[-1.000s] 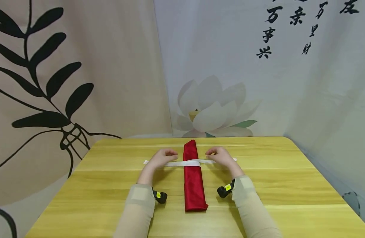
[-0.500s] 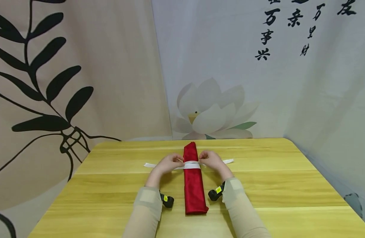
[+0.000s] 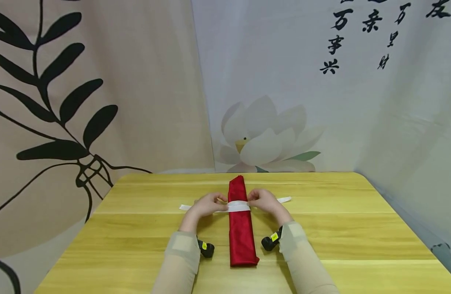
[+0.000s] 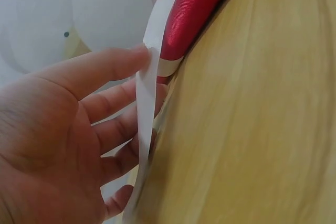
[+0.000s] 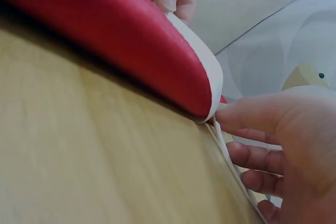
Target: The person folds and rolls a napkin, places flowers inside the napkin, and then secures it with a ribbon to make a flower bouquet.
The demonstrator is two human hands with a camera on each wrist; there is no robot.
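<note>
A folded red cloth bundle [image 3: 242, 241], long and narrow, lies on the table pointing away from me. Around its upper part runs a white ribbon [image 3: 239, 206], with loose ends out to both sides. My left hand [image 3: 209, 204] is at the bundle's left edge. In the left wrist view its thumb and forefinger pinch the ribbon [image 4: 148, 85], and the other fingers spread behind it. On the other side my right hand [image 3: 264, 201] pinches the ribbon [image 5: 214, 85] close against the bundle's right edge, thumb on top, as the right wrist view shows.
The yellow wooden table [image 3: 339, 228] stretches out on both sides. A curtain with a lotus print [image 3: 269, 134] hangs behind its far edge. A black wrist camera [image 3: 271, 241] is strapped at the right cuff, another [image 3: 206, 248] at the left.
Both hands have come inward along the ribbon from either side to the bundle's edges. The ribbon now lies flatter across the cloth. Over the last half second the hands have hardly moved.
</note>
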